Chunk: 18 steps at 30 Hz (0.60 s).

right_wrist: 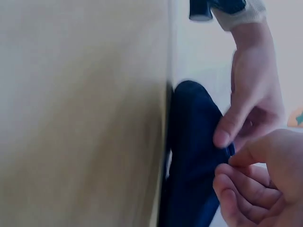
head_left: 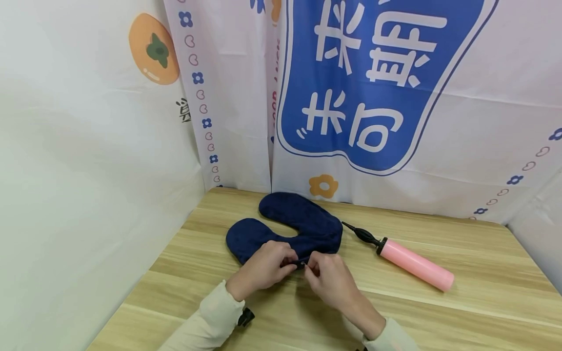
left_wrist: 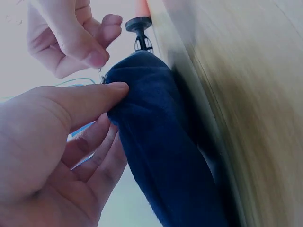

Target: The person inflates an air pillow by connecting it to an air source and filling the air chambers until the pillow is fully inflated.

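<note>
A navy blue, U-shaped neck pillow (head_left: 320, 226) lies on the table with its open end toward the back left. My left hand (head_left: 265, 263) pinches the pillow's near edge between thumb and fingers. Just right of it, my right hand (head_left: 331, 278) pinches a small metallic zipper pull (head_left: 303, 263) on that same edge. In the left wrist view the left thumb presses on the dark fabric (left_wrist: 151, 123), and the right fingertips meet at the edge above it. The right wrist view has both hands close together at the seam; the zipper itself is mostly hidden by fingers.
A pink hand pump (head_left: 417, 265) with a black nozzle lies right of the pillow, its tip near the fabric. The wooden table (head_left: 487, 292) ends at a printed cloth backdrop (head_left: 246, 97) behind and a white wall (head_left: 88, 170) on the left.
</note>
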Each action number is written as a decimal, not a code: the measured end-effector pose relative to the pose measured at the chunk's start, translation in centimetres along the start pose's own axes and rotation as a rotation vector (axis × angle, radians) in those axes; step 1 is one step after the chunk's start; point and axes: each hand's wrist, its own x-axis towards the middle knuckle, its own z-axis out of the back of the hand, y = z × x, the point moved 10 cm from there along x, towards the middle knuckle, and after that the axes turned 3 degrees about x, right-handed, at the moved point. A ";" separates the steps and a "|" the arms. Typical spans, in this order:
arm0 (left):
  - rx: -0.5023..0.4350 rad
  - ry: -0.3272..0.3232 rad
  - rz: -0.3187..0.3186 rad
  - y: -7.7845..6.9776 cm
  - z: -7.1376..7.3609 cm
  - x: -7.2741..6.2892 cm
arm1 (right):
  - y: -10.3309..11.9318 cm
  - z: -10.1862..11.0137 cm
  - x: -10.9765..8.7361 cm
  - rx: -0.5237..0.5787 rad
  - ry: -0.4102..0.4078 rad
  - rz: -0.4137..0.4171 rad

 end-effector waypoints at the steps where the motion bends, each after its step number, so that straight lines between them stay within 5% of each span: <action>1: 0.007 -0.003 -0.002 0.0 0.1 0.0 | -0.4 0.2 0.1 -0.001 0.004 -0.021; 6: 0.042 -0.012 0.006 0.2 0.7 0.1 | -2.5 1.4 0.5 0.011 0.021 -0.139; 12: 0.132 -0.012 0.037 -1.2 0.3 0.3 | -3.1 0.9 0.7 0.096 0.119 -0.166; 18: 0.460 -0.094 -0.058 -3.9 -1.1 1.7 | -3.5 1.2 0.7 0.096 0.151 -0.165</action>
